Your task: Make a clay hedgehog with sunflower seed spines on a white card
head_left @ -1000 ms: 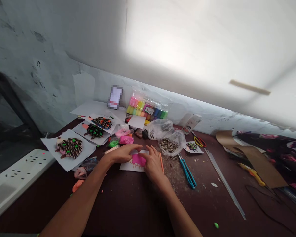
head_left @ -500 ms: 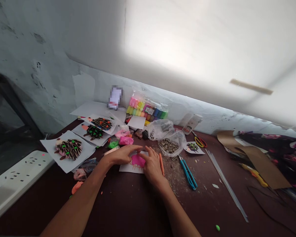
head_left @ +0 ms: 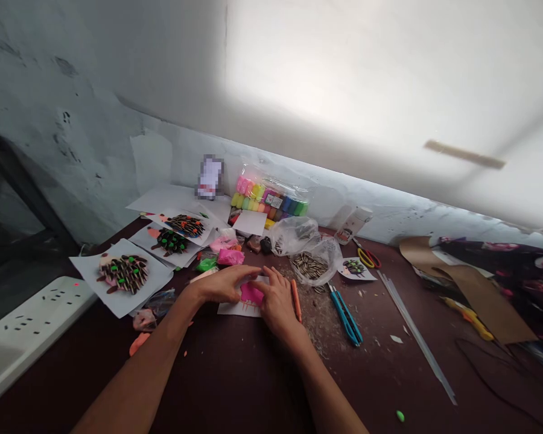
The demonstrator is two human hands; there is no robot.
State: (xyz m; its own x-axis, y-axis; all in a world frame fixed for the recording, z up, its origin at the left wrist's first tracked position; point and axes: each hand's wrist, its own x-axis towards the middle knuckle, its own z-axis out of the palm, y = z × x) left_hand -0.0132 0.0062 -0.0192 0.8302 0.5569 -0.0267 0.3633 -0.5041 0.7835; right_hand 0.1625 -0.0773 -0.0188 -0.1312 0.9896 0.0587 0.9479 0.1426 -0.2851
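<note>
On the dark brown worktop (head_left: 235, 374), a white paper card (head_left: 228, 310) lies with its long axis running sideways. A soft pink modelling-clay patch (head_left: 252, 294) sits on the card, partly hidden, apparently also lying sideways. The left hand (head_left: 221, 284) and right hand (head_left: 278, 301) are close together, fingertips on the clay; whether they clamp it, I cannot tell. Gentle, even fingertip pressure would suit soft clay. A thin orange clay stick (head_left: 295, 300) lies just right of the card.

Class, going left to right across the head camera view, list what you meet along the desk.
White power strip, seed-covered clay picture, left hand, right hand, orange stick, bag of sunflower seeds, blue-handled scissors, long pale strip, brown paper.
</note>
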